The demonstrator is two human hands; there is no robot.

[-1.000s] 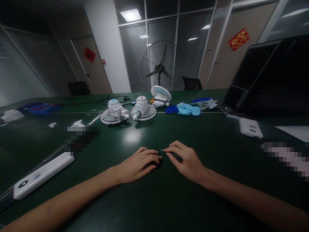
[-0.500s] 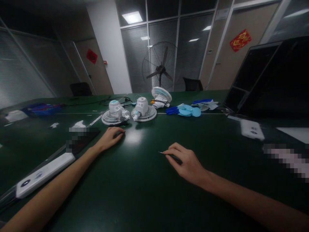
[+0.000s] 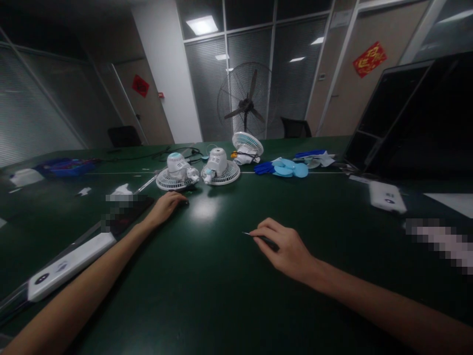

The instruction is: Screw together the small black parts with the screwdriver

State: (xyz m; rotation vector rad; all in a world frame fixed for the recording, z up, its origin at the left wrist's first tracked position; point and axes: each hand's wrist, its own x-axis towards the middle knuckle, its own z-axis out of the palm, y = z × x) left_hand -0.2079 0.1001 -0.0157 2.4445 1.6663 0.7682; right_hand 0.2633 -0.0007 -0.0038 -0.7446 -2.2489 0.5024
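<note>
My left hand rests on the dark green table just in front of the fans, its fingers bent together over a small dark thing that is mostly hidden. My right hand pinches a small screwdriver between thumb and fingers. Its dark handle lies within the hand, and the thin metal shaft points left, over the table. Closest to my left hand is a small white fan, lying face down on its grille. Beside it, a second white fan lies the same way.
A third fan is tilted behind them. Light blue fan blades and blue gloves lie right of it. A white device sits by my left forearm, a white box at right, near a large black monitor.
My left hand has turned and drawn its fingers closer together, so less of the small dark thing shows. The right hand and screwdriver stay in place.
</note>
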